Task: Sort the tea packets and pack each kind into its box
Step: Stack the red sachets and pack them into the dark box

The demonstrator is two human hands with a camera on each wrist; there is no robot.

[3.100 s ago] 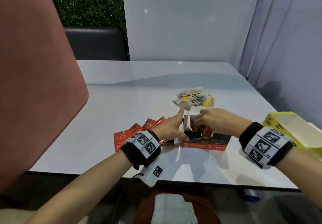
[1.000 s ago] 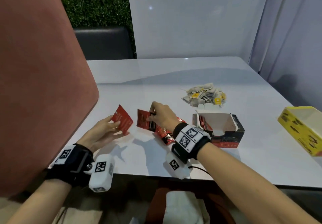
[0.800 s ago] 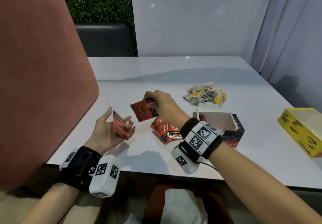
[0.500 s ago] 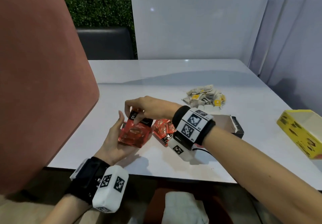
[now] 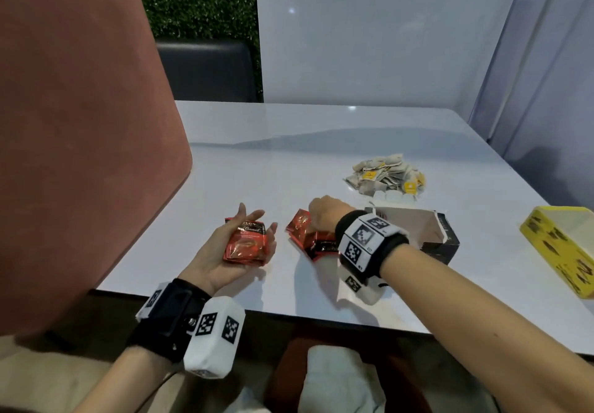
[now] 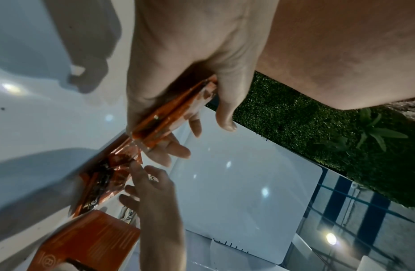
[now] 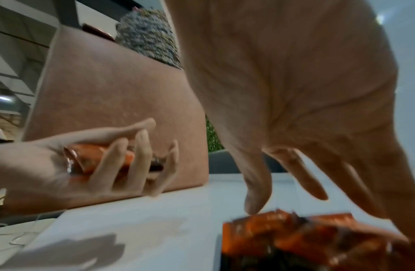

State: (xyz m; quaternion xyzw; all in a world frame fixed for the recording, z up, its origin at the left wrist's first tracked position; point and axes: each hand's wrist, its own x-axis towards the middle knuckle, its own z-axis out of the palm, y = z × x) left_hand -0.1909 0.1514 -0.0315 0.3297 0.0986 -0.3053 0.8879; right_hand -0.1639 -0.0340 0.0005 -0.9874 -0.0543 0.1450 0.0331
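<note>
My left hand (image 5: 221, 255) lies palm up just above the white table (image 5: 289, 155) and holds a small stack of red tea packets (image 5: 246, 243), fingers curved up round it in the right wrist view. My right hand (image 5: 321, 218) reaches down onto the loose pile of red packets (image 5: 305, 239) on the table; its thumb tip touches the top packet (image 7: 266, 218) and its fingers are spread, gripping nothing. The open red-and-black box (image 5: 440, 242) stands right behind my right wrist. A heap of white and yellow tea bags (image 5: 385, 174) lies farther back. The open yellow box (image 5: 559, 245) stands far right.
A big pink padded panel (image 5: 80, 123) rises along the table's left side. A dark seat back (image 5: 205, 68) and a pale wall stand behind the far edge. The table's near edge runs just under my wrists.
My right hand has left a red packet on the stack in my left palm and moved right, down onto the pile on the table. The left hand stays palm up.
</note>
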